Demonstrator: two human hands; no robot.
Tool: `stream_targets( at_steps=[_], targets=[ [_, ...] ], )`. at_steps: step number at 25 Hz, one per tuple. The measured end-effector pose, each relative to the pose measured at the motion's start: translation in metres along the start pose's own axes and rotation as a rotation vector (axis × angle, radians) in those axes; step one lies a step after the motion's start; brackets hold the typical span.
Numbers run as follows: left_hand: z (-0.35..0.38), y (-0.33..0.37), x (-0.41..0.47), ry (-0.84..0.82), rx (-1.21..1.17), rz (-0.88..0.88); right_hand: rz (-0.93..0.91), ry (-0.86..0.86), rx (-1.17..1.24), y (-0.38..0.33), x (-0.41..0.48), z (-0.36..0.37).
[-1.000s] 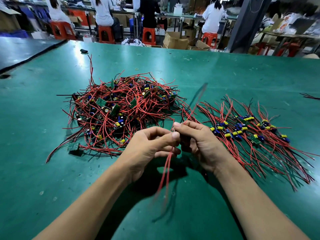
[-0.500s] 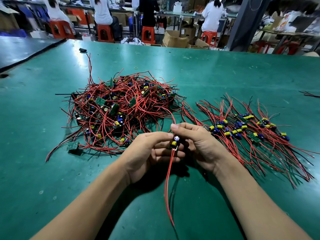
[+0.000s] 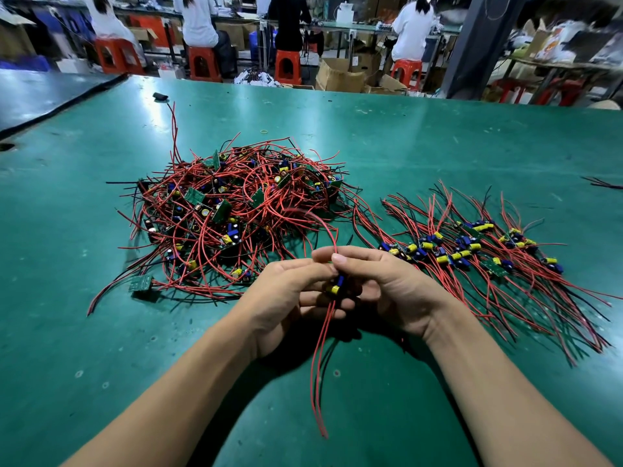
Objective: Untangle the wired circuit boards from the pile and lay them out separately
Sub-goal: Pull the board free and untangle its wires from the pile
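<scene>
A tangled pile (image 3: 236, 210) of small green circuit boards with red and black wires lies on the green table (image 3: 421, 146), left of centre. To the right, several separated boards (image 3: 472, 247) lie in a row with their wires fanned out. Between the two, just above the table, my left hand (image 3: 286, 298) and my right hand (image 3: 394, 291) hold one wired board (image 3: 337, 287) with yellow and blue parts. Both hands' fingers curl round it. Its red wires (image 3: 318, 372) hang down toward me, and another red wire arcs up from my right fingertips toward the pile.
A lone board (image 3: 141, 283) with wires lies at the pile's near left edge. A small black object (image 3: 160, 96) sits at the far left of the table. Stray wires (image 3: 603, 183) lie at the right edge. Beyond the table, people sit on red stools among cardboard boxes.
The blurred wires swinging a second ago have settled and hang straight. The board, hidden between my fingers before, now shows between both hands, which have stayed in about the same place.
</scene>
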State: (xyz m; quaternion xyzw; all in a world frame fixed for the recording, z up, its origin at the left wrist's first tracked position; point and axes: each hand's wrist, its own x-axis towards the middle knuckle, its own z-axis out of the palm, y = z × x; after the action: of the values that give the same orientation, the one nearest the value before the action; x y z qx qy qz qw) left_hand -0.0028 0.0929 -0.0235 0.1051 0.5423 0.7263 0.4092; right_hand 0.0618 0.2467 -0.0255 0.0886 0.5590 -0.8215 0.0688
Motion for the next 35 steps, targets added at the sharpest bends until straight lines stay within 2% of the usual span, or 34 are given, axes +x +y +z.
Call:
stream_targets(
  at_steps=[5, 8, 14, 22, 29, 35],
  targets=[
    [-0.003, 0.002, 0.0, -0.035, 0.014, 0.001, -0.054, 0.067, 0.034, 0.003, 0.003, 0.001],
    [-0.004, 0.003, 0.002, 0.012, 0.042, 0.017, -0.098, 0.15, -0.017, 0.004, 0.006, 0.004],
    [0.0, 0.005, 0.001, 0.079, 0.102, 0.025, -0.271, 0.428, -0.246, 0.01, 0.012, 0.005],
    [0.001, 0.005, -0.001, -0.008, 0.238, 0.011, -0.401, 0.712, -0.113, 0.005, 0.016, -0.01],
    [-0.001, 0.005, -0.002, -0.046, 0.252, -0.01, -0.561, 0.82, 0.006, 0.002, 0.021, -0.017],
    [-0.007, 0.005, 0.001, -0.009, 0.148, 0.007, -0.496, 0.672, 0.127, 0.0, 0.018, -0.02]
  ],
)
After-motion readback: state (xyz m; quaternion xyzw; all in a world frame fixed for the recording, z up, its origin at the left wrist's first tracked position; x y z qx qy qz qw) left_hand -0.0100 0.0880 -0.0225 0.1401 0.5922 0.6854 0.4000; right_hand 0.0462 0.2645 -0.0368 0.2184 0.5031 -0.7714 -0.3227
